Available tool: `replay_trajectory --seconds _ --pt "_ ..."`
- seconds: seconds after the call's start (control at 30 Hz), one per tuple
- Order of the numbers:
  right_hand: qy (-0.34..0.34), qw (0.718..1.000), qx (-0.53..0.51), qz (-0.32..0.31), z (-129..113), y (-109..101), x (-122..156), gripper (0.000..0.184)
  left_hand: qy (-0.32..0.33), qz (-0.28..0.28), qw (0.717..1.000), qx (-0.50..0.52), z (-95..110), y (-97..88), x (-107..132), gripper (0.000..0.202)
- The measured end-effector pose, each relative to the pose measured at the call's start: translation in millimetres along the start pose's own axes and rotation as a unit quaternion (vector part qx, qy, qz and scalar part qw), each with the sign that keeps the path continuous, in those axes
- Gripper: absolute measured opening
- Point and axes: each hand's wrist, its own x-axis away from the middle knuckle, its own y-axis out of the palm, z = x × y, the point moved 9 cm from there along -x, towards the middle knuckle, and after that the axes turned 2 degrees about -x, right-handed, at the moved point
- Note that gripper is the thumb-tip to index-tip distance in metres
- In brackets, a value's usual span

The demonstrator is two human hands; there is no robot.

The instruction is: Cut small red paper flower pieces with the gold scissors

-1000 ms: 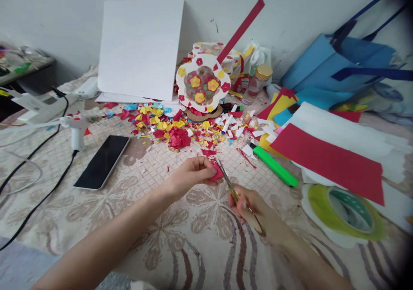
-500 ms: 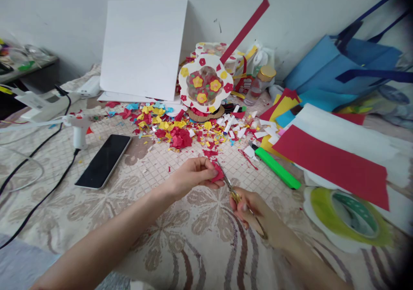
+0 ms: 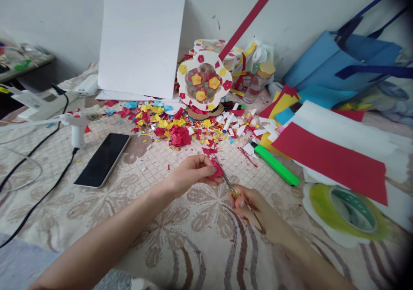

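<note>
Head view, I log the left hand [image 3: 196, 169] pinching a small red paper [image 3: 217, 170] above the middle of the surface [image 3: 167, 234], the right hand [image 3: 250, 204] gripping gold-handled scissors [image 3: 235, 192], blades [image 3: 224, 175] at the paper's right edge, paper scraps [image 3: 180, 136] heaped toward the surface's back edge
</note>
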Motion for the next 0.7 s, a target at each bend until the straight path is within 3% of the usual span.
replay_trajectory --seconds 0.7 --pt "-0.009 1.0 -0.003 -0.001 2.4 0.3 0.8 0.046 -0.011 0.002 1.0 0.002 -1.9 -0.6 -0.6 0.02"
